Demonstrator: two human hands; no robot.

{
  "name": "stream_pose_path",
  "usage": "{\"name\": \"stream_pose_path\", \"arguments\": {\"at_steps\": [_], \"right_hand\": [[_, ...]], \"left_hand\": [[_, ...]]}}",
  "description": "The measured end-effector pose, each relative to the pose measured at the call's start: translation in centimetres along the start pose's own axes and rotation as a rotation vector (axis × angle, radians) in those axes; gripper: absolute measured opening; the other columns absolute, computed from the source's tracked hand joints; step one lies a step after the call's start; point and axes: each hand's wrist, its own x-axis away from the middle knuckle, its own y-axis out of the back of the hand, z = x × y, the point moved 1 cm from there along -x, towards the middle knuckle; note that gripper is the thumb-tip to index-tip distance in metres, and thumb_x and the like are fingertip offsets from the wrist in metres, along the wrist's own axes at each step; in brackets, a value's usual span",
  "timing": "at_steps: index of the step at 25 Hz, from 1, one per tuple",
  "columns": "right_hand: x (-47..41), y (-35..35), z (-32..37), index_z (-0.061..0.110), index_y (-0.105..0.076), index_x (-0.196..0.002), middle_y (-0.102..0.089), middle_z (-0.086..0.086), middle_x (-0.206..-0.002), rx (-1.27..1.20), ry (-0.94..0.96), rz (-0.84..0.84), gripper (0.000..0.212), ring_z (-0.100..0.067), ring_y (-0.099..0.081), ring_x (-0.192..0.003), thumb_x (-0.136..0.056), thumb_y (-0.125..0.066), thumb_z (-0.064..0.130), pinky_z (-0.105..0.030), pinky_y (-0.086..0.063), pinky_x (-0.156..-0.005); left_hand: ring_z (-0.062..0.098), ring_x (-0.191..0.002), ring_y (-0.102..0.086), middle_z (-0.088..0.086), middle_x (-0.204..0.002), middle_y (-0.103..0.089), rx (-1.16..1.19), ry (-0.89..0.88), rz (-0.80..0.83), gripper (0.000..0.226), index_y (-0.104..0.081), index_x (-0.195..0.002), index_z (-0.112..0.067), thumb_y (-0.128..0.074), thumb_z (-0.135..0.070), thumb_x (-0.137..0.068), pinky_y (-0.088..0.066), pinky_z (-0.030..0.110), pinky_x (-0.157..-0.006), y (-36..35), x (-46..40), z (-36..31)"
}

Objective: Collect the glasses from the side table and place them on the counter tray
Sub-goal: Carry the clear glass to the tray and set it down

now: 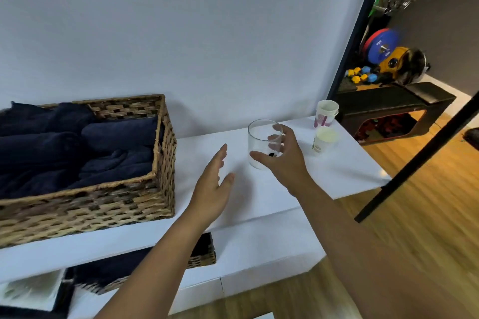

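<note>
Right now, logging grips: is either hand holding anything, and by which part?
The right hand wraps the clear glass around its lower side wall; the left hand is open and empty.

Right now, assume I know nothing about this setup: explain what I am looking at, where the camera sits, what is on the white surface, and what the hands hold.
There is no machine here: one camera, worn on a person's head, looks down at two bare hands. On the white tabletop stand a woven wicker basket of dark blue cloth, a clear drinking glass, and two groups of paper cups near the far edge. The right hand curls around the glass; whether it grips yet is unclear. The left hand is open and holds nothing.
</note>
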Motion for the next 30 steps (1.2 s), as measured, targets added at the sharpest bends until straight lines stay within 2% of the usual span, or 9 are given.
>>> {"name": "stream_pose_path", "arguments": {"at_steps": [3, 9, 12, 14, 17, 20, 25, 28, 30], "right_hand": [[4.1, 1.2, 2.0, 0.046, -0.05, -0.132, -0.06, 0.009, -0.127, 0.016, 0.043, 0.072, 0.078, -0.009, -0.061, -0.119, -0.072, -0.097, 0.03, -0.029, -0.053, -0.092], [11.6, 1.2, 6.2, 0.049, -0.048, -0.133, -0.061, 0.014, -0.127, 0.009, 0.12, 0.234, 0.078, -0.004, -0.061, -0.12, -0.073, -0.095, 0.034, -0.026, -0.049, -0.091], [14.8, -0.3, 8.0, 0.048, -0.049, -0.134, -0.062, 0.014, -0.128, -0.018, 0.147, 0.309, 0.077, -0.006, -0.061, -0.121, -0.074, -0.095, 0.03, -0.026, -0.049, -0.086], [16.8, -1.7, 9.2, 0.048, -0.049, -0.134, -0.062, 0.015, -0.128, -0.026, 0.167, 0.36, 0.077, -0.006, -0.061, -0.121, -0.075, -0.095, 0.029, -0.025, -0.048, -0.084], [19.8, -4.3, 10.9, 0.05, -0.049, -0.135, -0.062, 0.018, -0.131, -0.043, 0.178, 0.462, 0.078, -0.003, -0.061, -0.121, -0.075, -0.095, 0.031, -0.023, -0.05, -0.083], [22.9, -7.2, 12.5, 0.056, -0.05, -0.132, -0.061, 0.027, -0.132, -0.049, 0.206, 0.568, 0.074, 0.0, -0.06, -0.123, -0.075, -0.093, 0.034, -0.021, -0.055, -0.088], [28.3, -13.9, 15.4, 0.05, -0.051, -0.14, -0.061, 0.021, -0.142, -0.1, 0.256, 0.709, 0.078, -0.003, -0.059, -0.13, -0.076, -0.092, 0.033, -0.03, -0.053, -0.106], [31.8, -18.1, 17.0, 0.049, -0.051, -0.145, -0.061, 0.02, -0.144, -0.157, 0.214, 0.773, 0.068, -0.003, -0.057, -0.133, -0.089, -0.084, 0.029, -0.026, -0.054, -0.103], [34.7, -21.1, 18.1, 0.05, -0.053, -0.144, -0.061, 0.018, -0.145, -0.2, 0.183, 0.782, 0.055, -0.006, -0.056, -0.135, -0.094, -0.074, 0.047, -0.033, -0.055, -0.104]], "left_hand": [[0.0, -0.144, -0.039, -0.023, -0.16, -0.036, -0.038, -0.002, 0.009, 0.073, -0.031, -0.157, -0.045, -0.044, 0.003, -0.103, -0.034, 0.042, -0.123, 0.1, 3.7, -1.7], [0.0, -0.144, -0.039, -0.026, -0.16, -0.036, -0.068, -0.064, -0.074, 0.079, -0.03, -0.16, -0.043, -0.064, -0.007, -0.097, -0.039, 0.04, -0.12, 1.0, 11.4, -5.4], [-0.009, -0.14, -0.04, -0.039, -0.151, -0.04, -0.067, -0.118, -0.119, 0.085, -0.031, -0.153, -0.055, -0.075, -0.017, -0.091, -0.041, 0.024, -0.114, 2.3, 15.1, -7.3], [-0.01, -0.14, -0.04, -0.035, -0.15, -0.044, -0.061, -0.138, -0.155, 0.093, -0.029, -0.154, -0.055, -0.083, -0.023, -0.086, -0.041, 0.013, -0.109, 3.7, 17.7, -8.2], [-0.005, -0.143, -0.042, -0.026, -0.156, -0.045, -0.02, -0.148, -0.228, 0.106, -0.021, -0.162, -0.044, -0.089, -0.027, -0.082, -0.043, 0.018, -0.111, 6.1, 21.1, -8.5], [-0.004, -0.14, -0.046, -0.023, -0.152, -0.049, -0.027, -0.14, -0.351, 0.11, -0.018, -0.163, -0.042, -0.088, -0.025, -0.081, -0.046, 0.022, -0.111, 8.7, 24.0, -8.4], [-0.007, -0.125, -0.057, -0.021, -0.138, -0.061, -0.035, -0.146, -0.525, 0.103, -0.031, -0.159, -0.039, -0.088, -0.013, -0.077, -0.051, 0.018, -0.1, 15.1, 30.3, -7.4], [-0.004, -0.125, -0.058, -0.02, -0.136, -0.063, -0.046, -0.149, -0.589, 0.099, -0.035, -0.156, -0.042, -0.09, -0.02, -0.077, -0.052, 0.022, -0.102, 19.4, 34.1, -6.5], [-0.001, -0.125, -0.058, -0.021, -0.134, -0.063, -0.065, -0.147, -0.611, 0.098, -0.037, -0.154, -0.042, -0.093, -0.031, -0.074, -0.052, 0.024, -0.103, 22.6, 36.7, -5.9]]}}
